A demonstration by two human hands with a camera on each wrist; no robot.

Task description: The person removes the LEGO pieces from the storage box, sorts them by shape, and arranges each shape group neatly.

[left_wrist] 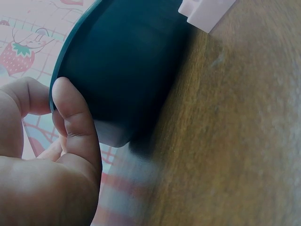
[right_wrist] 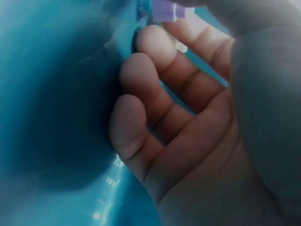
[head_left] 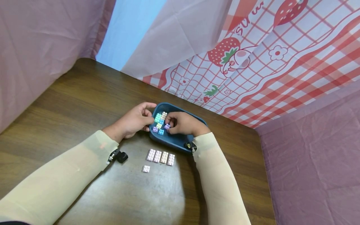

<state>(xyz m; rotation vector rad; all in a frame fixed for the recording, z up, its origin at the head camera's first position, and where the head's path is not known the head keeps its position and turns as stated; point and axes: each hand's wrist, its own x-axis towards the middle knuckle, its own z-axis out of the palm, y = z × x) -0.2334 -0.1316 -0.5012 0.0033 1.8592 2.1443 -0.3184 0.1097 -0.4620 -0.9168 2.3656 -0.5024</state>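
Observation:
A dark blue plastic tub (head_left: 175,139) stands on the table with several small toy building bricks at its left end. My left hand (head_left: 135,120) pinches the tub's left rim; in the left wrist view, thumb and fingers lie on either side of the tub wall (left_wrist: 127,56). Inside the tub, my right hand (head_left: 184,123) pinches a purple brick (head_left: 167,126) between thumb and forefinger. The right wrist view shows this purple brick (right_wrist: 165,10) only partly, at its top edge. Around it lie a green brick (head_left: 158,117), a cream brick (head_left: 164,115), a blue brick (head_left: 161,132) and another purple brick (head_left: 155,129).
In front of the tub, several pale pink and cream bricks (head_left: 157,156) form a row on the wooden table (head_left: 132,190). A smaller pale pink brick (head_left: 146,169) lies nearer me. A strawberry-print cloth (head_left: 225,68) hangs behind; a pink cloth (head_left: 309,156) borders the right side.

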